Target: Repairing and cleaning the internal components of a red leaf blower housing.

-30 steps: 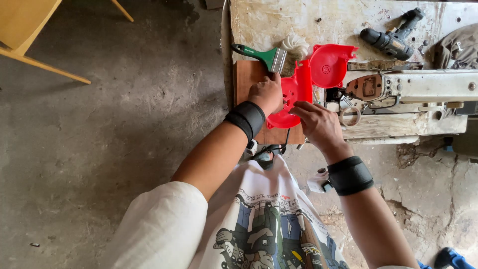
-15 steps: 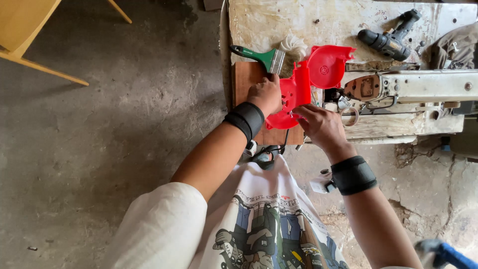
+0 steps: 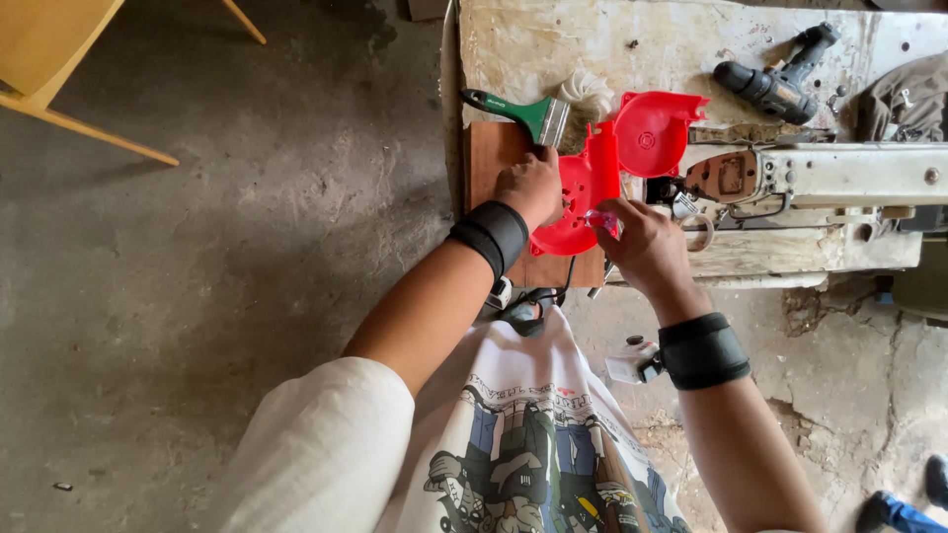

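A red plastic housing shell (image 3: 583,192) lies on a brown wooden board (image 3: 494,148) at the workbench's near edge. My left hand (image 3: 531,186) grips its left side and holds it down. My right hand (image 3: 642,242) is closed around a small tool with a red and clear handle (image 3: 604,222), its tip against the shell's inside. A second red housing half (image 3: 652,130) stands just behind, touching the first. Both wrists wear black bands.
A green-handled paintbrush (image 3: 523,111) lies behind the board. A black cordless drill (image 3: 775,84) rests at the back right, beside a grey cloth (image 3: 904,99). A long white machine part (image 3: 820,178) crosses the bench's right side. A yellow chair (image 3: 59,69) stands far left on the concrete floor.
My right hand has shifted slightly left and closer to the red shell. The left hand and the shell stay where they were.
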